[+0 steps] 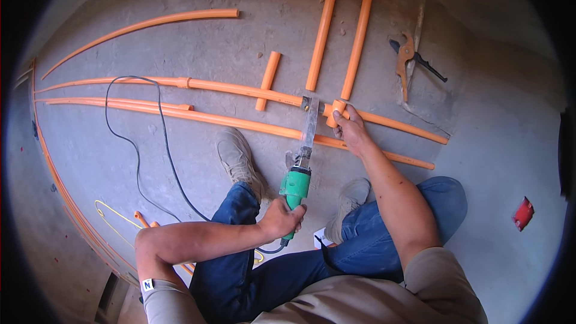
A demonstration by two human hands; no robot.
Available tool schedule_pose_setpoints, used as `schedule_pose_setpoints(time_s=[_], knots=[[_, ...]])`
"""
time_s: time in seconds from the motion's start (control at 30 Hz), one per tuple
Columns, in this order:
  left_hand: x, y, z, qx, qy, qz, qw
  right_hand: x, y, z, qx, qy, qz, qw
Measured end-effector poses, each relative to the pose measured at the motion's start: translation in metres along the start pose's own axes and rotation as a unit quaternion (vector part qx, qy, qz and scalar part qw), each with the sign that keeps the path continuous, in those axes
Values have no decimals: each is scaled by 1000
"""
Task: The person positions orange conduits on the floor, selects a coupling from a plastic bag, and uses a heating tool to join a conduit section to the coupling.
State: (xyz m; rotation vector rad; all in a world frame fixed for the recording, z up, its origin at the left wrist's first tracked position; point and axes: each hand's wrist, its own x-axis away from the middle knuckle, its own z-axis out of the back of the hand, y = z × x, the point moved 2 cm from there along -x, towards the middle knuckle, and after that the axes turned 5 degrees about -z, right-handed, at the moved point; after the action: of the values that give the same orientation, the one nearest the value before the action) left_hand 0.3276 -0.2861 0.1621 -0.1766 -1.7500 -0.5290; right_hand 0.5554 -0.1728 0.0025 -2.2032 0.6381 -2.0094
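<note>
My left hand [282, 218] is wrapped round the handle of a green pipe welder [294, 185], whose flat metal heating plate [311, 121] points away from me. On the plate's left, a long orange pipe [246, 89] ends at a dark round die. To its right, my right hand [353, 129] grips an orange tee fitting [338, 107], thumb and fingers closed round it. The tee's side faces the plate; whether it touches the die is hard to make out. The plate crosses over a second long orange pipe [264, 127] on the floor.
Two orange pipes [325, 27] lie beyond the plate, and a short piece [268, 81] to the left. An orange and black pipe cutter [405, 54] rests at far right. A dark cord [165, 120] loops across the left floor. A red object [523, 213] is at right. My shoes [235, 155] flank the welder.
</note>
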Motion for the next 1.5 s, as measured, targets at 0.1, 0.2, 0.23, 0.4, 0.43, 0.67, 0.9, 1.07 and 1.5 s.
schedule_pose_setpoints(time_s=[0.1,0.2,0.23,0.4,0.43,0.67,0.9,1.07,1.5], knots=[[2,5,0,3,-8,-11,1000,-3,0,2,-8,-9,6,1000],[2,8,0,22,-5,-17,1000,-2,-3,1,-18,-4,7,1000],[2,7,0,16,-8,-16,1000,0,-4,-1,-18,-4,7,1000],[-1,1,-1,33,-9,-24,999,1,-6,0,13,2,11,1000],[-1,2,-2,31,-10,-23,999,2,-6,1,11,2,11,1000],[-1,2,0,30,-16,-16,999,2,-5,2,-3,3,-1,1000],[-4,-3,3,29,-16,-5,999,-2,-5,2,-15,-9,-12,1000],[-4,-1,6,15,-32,1,999,3,-7,0,1,0,-16,1000],[-17,-18,11,-25,-53,-1,998,-1,-6,0,-20,-6,-24,999]])
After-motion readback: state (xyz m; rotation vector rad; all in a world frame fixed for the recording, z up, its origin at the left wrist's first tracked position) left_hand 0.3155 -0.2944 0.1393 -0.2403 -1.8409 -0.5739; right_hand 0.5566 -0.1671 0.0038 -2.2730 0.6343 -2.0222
